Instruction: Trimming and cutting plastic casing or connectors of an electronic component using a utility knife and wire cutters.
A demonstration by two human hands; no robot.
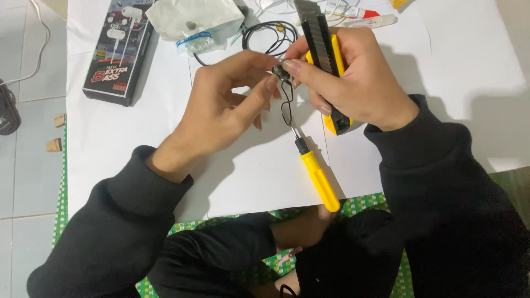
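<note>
Your left hand (221,105) pinches a small dark round earpiece (281,69) between thumb and fingertips, holding it up off the white paper sheet (248,171) so both hands can meet on it. Your right hand (348,83) is wrapped around a yellow utility knife (327,60), its grey blade section pointing away from you, while the index finger and thumb of that same hand press on the earpiece from the other side. So the small part sits squeezed between 2 sets of fingertips, just above the middle of the sheet, likely to keep it steady

A thin black wire (287,105) hangs from the earpiece in a loose loop and runs down toward the tip of a yellow-handled screwdriver (317,176), which lies on the paper near your lap, within easy reach. Whether the wire touches the tip cannot be told

Farther off, at the top of the sheet, rests a coil of black cable (270,36) beside a white plastic bag (193,16), with a dark earphone box (117,49) at the left edge. A green patterned mat (364,205) shows beneath the paper
</note>
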